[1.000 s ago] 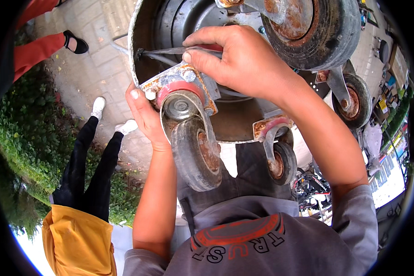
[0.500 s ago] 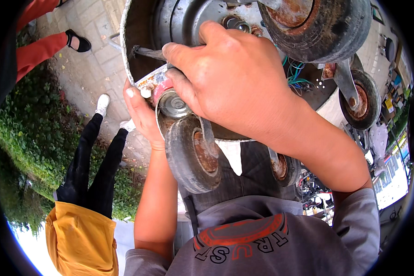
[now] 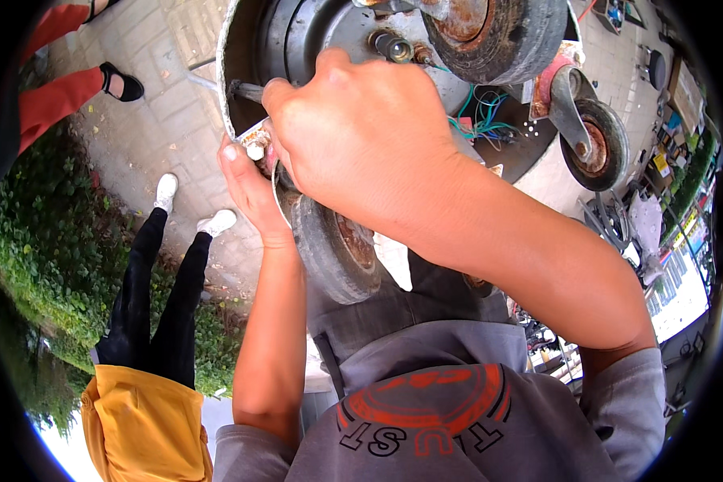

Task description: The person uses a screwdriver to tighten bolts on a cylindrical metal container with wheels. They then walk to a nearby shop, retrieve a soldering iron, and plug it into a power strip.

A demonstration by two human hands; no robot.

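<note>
Head view: round metal housing (image 3: pixel 289 40) sits top centre, open side to the camera, its upper part cut off by the picture edge. Left hand (image 3: pixel 255 193) grasps its lower-left edge at the caster plate (image 3: pixel 256 131), thumb beside a pale bolt head (image 3: pixel 255 151), other fingers mostly hidden. Right hand (image 3: pixel 365 132) is curled over the same corner, back of hand to the camera; a grey rod (image 3: pixel 247 91) runs from inside the rim up to it. Whether those fingers clench the rod or something else, can't tell, hidden.

Edges/room: pale left rim (image 3: pixel 223 80) has bare paving (image 3: pixel 189 128) outside it. Inside, open room above the right knuckles, up to the big wheel (image 3: pixel 502 40). Right side tighter: loose green-blue wires (image 3: pixel 486 120) between the hand and the right caster (image 3: pixel 594 140). Front caster wheel (image 3: pixel 333 253) hangs close to the left wrist, in front of the dark trousers (image 3: pixel 361 301). Right forearm crosses over another wheel (image 3: pixel 479 284), mostly covered. Bystander in yellow top (image 3: pixel 145 422) and another in red trousers (image 3: pixel 56 108) stand well apart, left.

Writing: large outlined letters plus a red emblem on the grey shirt (image 3: pixel 474 418). Packages (image 3: pixel 661 166) far right, print too small to read.
</note>
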